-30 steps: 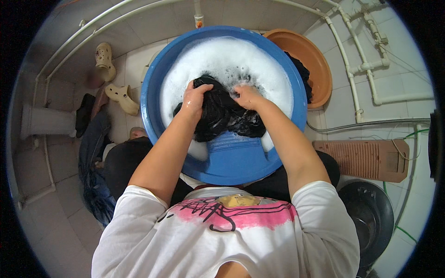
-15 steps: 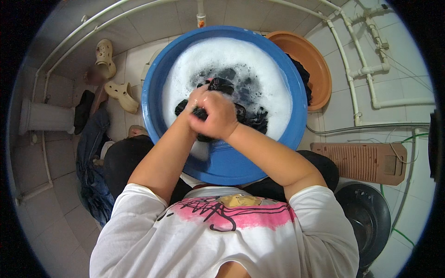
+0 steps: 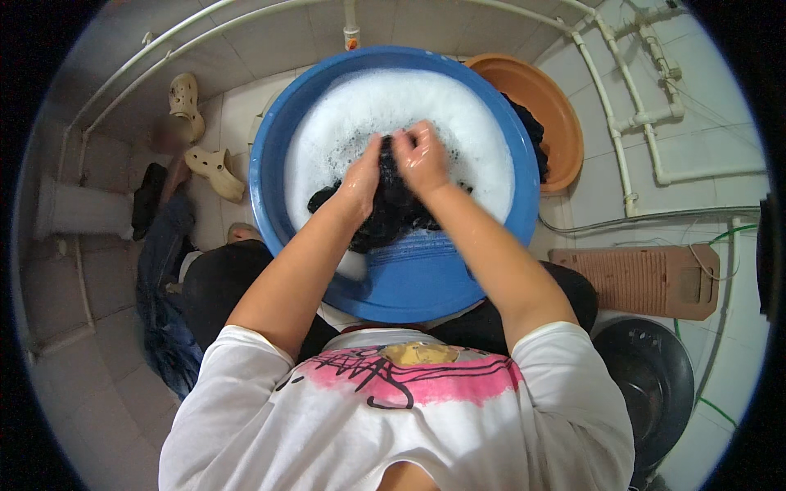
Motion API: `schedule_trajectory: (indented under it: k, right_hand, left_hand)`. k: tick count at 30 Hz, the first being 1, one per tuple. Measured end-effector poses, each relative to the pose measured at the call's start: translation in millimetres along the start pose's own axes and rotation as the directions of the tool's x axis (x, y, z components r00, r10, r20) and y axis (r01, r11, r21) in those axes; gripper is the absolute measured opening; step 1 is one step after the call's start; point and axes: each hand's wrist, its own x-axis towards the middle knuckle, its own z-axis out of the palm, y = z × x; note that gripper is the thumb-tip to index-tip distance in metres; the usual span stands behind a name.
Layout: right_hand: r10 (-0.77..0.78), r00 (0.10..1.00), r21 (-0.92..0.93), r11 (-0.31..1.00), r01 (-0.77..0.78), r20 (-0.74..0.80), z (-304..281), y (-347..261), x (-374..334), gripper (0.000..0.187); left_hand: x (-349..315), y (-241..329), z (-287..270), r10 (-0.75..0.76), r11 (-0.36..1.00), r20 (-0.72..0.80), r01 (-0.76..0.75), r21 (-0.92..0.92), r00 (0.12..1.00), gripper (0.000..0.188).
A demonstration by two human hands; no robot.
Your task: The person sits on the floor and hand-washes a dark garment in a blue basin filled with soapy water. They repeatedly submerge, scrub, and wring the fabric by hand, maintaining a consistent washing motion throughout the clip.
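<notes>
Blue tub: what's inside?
In the blue tub: white foam and black cloth, bunched between the left hand and right hand. A ribbed section shows at the near side. Foam and cloth cover whatever lies beneath.

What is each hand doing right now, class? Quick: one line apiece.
Left hand: against the black cloth; whether closed on it cannot be told.
Right hand: curled closed, holding the black cloth.
</notes>
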Motion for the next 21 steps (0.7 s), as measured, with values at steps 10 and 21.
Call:
schedule_trajectory:
  k: [10,21]
  right_hand:
    - [0.295,0.818,-0.539,0.842,0.022,0.494,-8,48,2,0.081]
    - [-0.169,0.978,0.163,0.975,0.149,0.119,4,-7,-15,0.044]
  left_hand:
    - [-3,17,-19,0.227,-0.089,0.083,-0.064,0.994,0.97,0.047]
    - [15,31,-28,-0.192,0.967,0.005,0.191,-0.17,0.981,0.063]
